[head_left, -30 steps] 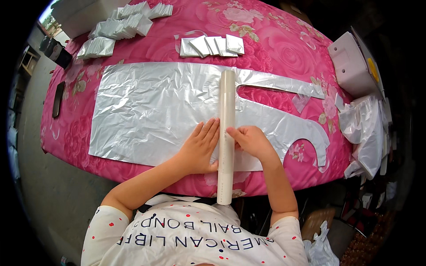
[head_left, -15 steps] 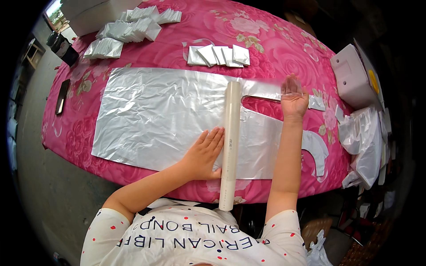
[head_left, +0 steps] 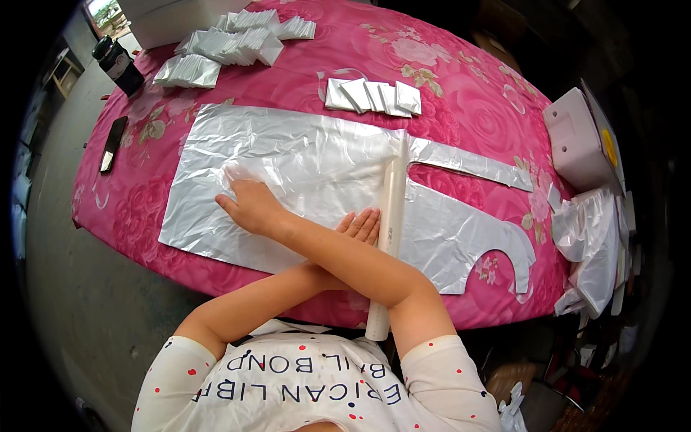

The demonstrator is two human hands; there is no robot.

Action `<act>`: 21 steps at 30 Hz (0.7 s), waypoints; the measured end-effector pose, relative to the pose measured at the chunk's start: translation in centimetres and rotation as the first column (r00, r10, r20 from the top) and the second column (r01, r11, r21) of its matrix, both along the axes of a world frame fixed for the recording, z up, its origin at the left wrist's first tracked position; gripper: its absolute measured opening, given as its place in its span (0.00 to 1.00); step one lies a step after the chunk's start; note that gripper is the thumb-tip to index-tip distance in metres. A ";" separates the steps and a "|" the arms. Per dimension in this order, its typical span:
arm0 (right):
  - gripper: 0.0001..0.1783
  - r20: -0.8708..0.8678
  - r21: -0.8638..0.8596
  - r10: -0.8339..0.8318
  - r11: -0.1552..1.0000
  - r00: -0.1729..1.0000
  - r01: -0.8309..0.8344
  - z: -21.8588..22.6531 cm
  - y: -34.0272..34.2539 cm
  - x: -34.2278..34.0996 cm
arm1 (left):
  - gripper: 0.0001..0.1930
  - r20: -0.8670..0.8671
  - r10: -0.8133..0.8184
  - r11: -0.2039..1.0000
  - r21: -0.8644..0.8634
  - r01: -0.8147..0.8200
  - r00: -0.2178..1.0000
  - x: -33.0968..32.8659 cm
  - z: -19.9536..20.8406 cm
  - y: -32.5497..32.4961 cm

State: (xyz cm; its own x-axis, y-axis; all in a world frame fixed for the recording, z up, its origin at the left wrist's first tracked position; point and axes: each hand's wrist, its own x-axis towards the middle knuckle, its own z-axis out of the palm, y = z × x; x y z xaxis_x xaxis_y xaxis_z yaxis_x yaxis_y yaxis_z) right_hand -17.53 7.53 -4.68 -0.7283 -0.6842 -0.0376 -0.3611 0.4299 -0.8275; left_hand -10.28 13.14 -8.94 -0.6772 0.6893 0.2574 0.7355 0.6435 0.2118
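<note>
A silvery plastic sheet (head_left: 446,237), cut like an apron with a narrow strap and a curved end, lies spread on the table. Across it rests a long pale pipe (head_left: 392,216), its near end reaching past the table edge. My left hand (head_left: 363,227) lies flat and open on the sheet, fingertips against the pipe's left side. Crossing over my left forearm, my right arm reaches left. My right hand (head_left: 252,203) is open over the sheet's left half, thumb apart and fingertips blurred; it holds nothing.
The pink floral tablecloth (head_left: 461,93) covers the table. Folded silvery packets (head_left: 374,97) sit behind the sheet, and more packets (head_left: 237,43) are heaped far left. A phone (head_left: 113,144) and black bottle (head_left: 117,66) are at left. A white box (head_left: 576,137) and crumpled plastic (head_left: 586,230) stand right.
My right hand has swept from the strap on the right, across my left arm, to the sheet's left half. My left hand stays beside the pipe. The whole view has shifted slightly.
</note>
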 end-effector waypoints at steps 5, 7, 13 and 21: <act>0.39 -0.303 -0.102 -0.064 0.994 0.951 0.034 2.0 5.2 1.1 | 0.41 0.096 -0.016 0.995 0.103 0.006 0.995 0.3 0.8 -0.2; 0.42 -0.494 -0.060 -0.116 0.993 0.862 0.100 1.8 9.2 0.0 | 0.42 0.212 -0.059 0.993 0.117 0.035 0.975 0.1 1.7 -0.7; 0.52 -0.562 0.082 -0.198 0.953 0.803 0.292 2.7 18.8 -1.9 | 0.46 0.177 0.084 0.926 0.350 -0.142 0.981 -1.4 2.6 -4.0; 0.58 -0.714 0.200 -0.345 0.734 0.610 0.649 0.6 29.2 -4.7 | 0.45 0.172 0.299 0.935 0.146 -0.324 0.939 -2.8 1.6 -6.5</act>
State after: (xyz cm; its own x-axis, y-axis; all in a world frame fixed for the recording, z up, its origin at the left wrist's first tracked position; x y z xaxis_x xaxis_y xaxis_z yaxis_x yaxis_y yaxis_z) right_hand -22.24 36.72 -4.07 -0.9052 -0.2292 0.3580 -0.3177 0.9242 -0.2117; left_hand -13.04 6.68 -7.38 -0.8894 0.3923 0.2348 0.4569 0.7805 0.4267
